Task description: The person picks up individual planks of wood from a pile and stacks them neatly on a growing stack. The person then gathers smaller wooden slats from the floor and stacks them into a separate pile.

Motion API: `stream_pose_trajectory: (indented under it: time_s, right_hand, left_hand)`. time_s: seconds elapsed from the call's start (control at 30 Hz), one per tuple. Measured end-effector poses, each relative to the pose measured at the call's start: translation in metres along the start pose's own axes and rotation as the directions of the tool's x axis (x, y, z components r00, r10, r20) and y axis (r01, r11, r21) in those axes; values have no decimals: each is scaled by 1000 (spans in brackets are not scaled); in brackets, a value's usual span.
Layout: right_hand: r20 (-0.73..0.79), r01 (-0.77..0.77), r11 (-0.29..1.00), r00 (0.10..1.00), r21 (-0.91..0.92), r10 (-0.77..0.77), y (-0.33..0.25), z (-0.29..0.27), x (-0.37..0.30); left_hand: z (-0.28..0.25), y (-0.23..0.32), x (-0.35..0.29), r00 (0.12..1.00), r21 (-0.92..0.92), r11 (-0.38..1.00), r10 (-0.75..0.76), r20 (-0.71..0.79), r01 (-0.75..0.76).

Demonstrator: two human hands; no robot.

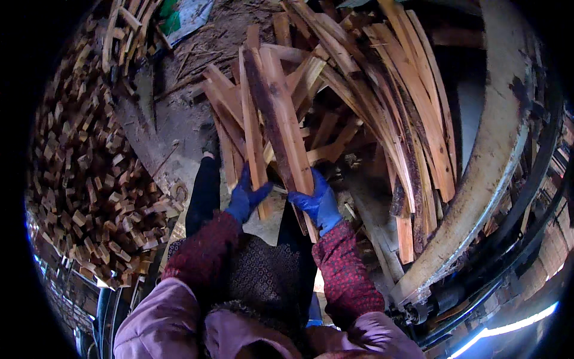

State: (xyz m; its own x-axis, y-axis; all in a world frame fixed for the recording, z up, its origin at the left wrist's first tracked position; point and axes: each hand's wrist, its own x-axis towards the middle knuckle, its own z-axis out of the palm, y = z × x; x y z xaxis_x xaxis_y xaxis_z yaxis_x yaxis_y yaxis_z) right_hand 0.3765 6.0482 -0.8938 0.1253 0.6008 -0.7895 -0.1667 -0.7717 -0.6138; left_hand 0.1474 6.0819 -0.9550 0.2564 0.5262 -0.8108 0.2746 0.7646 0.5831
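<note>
Right hand (pixel 320 206) clamped on a flat, bark-edged plank (pixel 290 131), I grip a narrower strip (pixel 252 131) with my left hand (pixel 242 200). Squarish wooden blocks (pixel 95 179) heap at my left.

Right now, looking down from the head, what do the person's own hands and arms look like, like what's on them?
The left hand and right hand both wear blue gloves. Dark red sleeves cover the forearms, their small pattern clearest on the right. Mauve-pink upper sleeves cover the arms above.

Left fingers (pixel 246 176), right fingers (pixel 320 182) curled; forearms (pixel 342 258) extended forward.
</note>
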Motion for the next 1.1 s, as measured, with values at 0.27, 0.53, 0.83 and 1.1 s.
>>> stream_pose_trajectory:
  time_s: [0.27, 0.53, 0.83, 1.1]
  right_hand:
    - [44, -56, 994, 997, -89, 60, 29, 35, -37]
    - [-306, -241, 192, 671, -951, -676, -131, -129, 95]
    - [-445, -508, -157, 840, -847, -311, -175, -146, 192]
    - [-399, -427, -28, 864, -904, -306, -177, -123, 206]
  left_hand:
    - [24, 37, 24, 900, -588, 682, -299, 318, 435]
    - [-47, -22, 63, 980, 120, 987, -87, -179, 110]
    - [-121, -37, 46, 908, -406, 832, -419, -14, 377]
    - [-141, -17, 26, 948, -555, 786, -319, 14, 272]
